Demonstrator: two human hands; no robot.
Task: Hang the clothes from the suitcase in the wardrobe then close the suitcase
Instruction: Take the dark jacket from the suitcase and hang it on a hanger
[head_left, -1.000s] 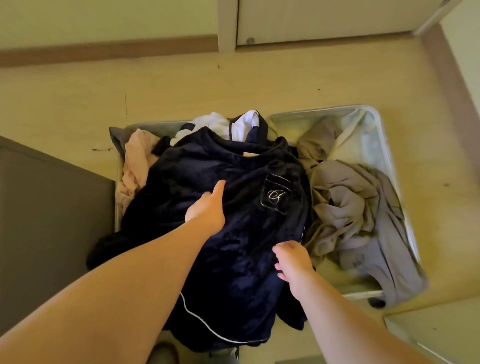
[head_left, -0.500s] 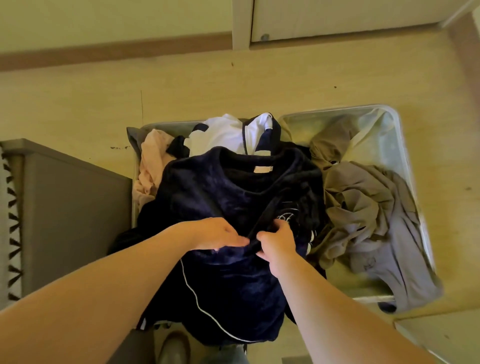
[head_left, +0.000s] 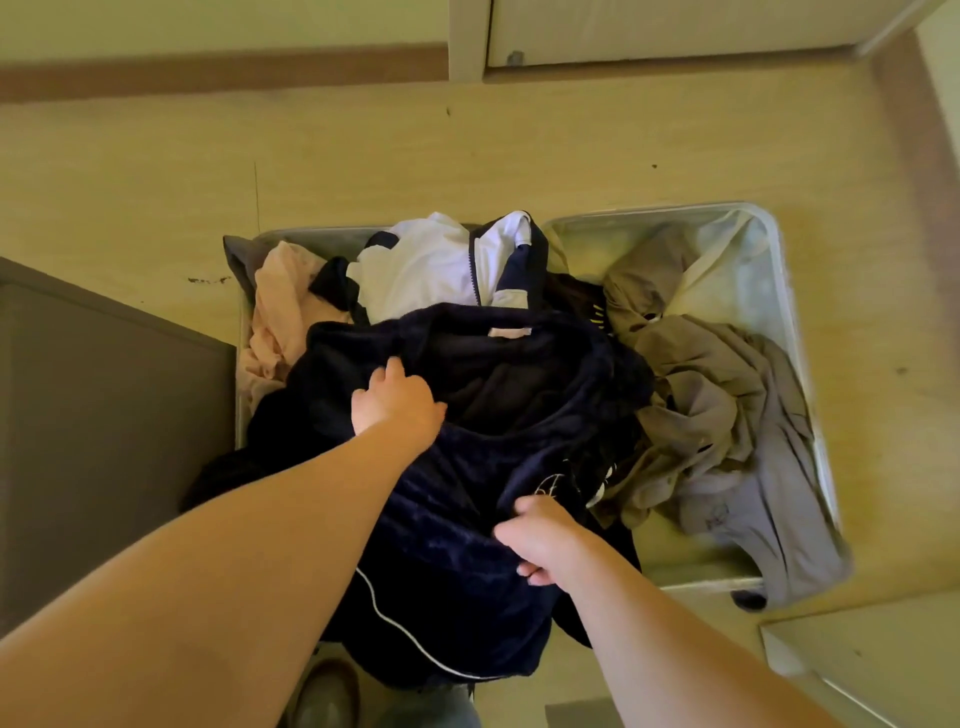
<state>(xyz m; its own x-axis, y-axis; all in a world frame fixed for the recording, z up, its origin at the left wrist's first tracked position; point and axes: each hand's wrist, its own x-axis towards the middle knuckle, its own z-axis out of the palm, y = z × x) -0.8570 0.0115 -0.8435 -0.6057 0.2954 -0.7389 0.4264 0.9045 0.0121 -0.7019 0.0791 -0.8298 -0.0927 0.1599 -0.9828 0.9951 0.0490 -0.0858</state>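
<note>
The open suitcase (head_left: 795, 291) lies flat on the floor (head_left: 156, 171), both halves heaped with clothes so each piece can be lifted out. The navy velvet garment (head_left: 467, 530) lies on top of the left half's pile, spilling over its near edge. The left hand (head_left: 397, 402) clutches its upper fold; the right hand (head_left: 540, 535) pinches its lower edge, probably to gather it for hanging.

The left hand (head_left: 397, 402)'s fingertips are buried in the navy robe (head_left: 467, 467); beneath that grip the suitcase (head_left: 779, 291)'s left half is hidden, both arms cut off.
</note>
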